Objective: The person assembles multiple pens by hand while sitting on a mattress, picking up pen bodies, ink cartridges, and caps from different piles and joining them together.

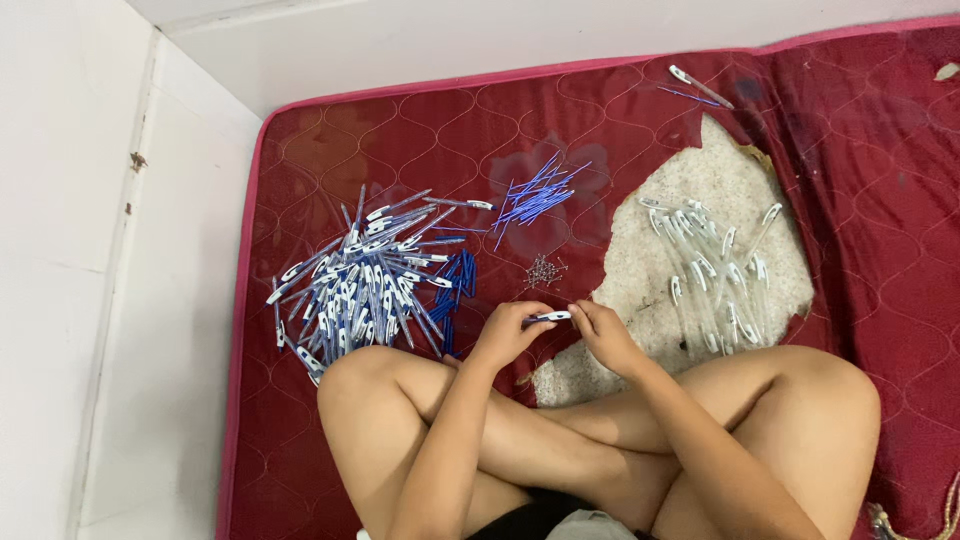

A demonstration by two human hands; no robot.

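**Pen barrel pinched between both hands, piles of pen parts all around**

Pen (pixel 549 317) is sitting dead centre from where I'm watching, held level just above my crossed legs (pixel 600 430). My left hand (pixel 508 334) is clamped on its left end with fingertips, and my right hand (pixel 603 335) is pinching the right end, so both hands are gripping the same little white-and-blue piece. Can't tell whether it's one part or two being pushed together, it's too small.

Around it, going by the clock from the pen:

- At 9 to 10 o'clock there's a big heap of finished pens (pixel 365 280), white with blue bits, fanned out in a messy pile.
- Right beside that heap, near 10 o'clock, is a small stack of dark blue caps (pixel 455 285).
- At 12 o'clock, a loose bundle of thin blue refills (pixel 535 195), and closer in, a tiny cluster of metal springs (pixel 545 270).
- At 2 o'clock, a spread of clear empty barrels (pixel 720 275) lying on the worn pale patch (pixel 700 180) of the red quilted mattress (pixel 400 130).
- Way up at 1 o'clock, one stray pen (pixel 700 86) well apart from everything.

White wall (pixel 90 250) runs down the 9 o'clock side.
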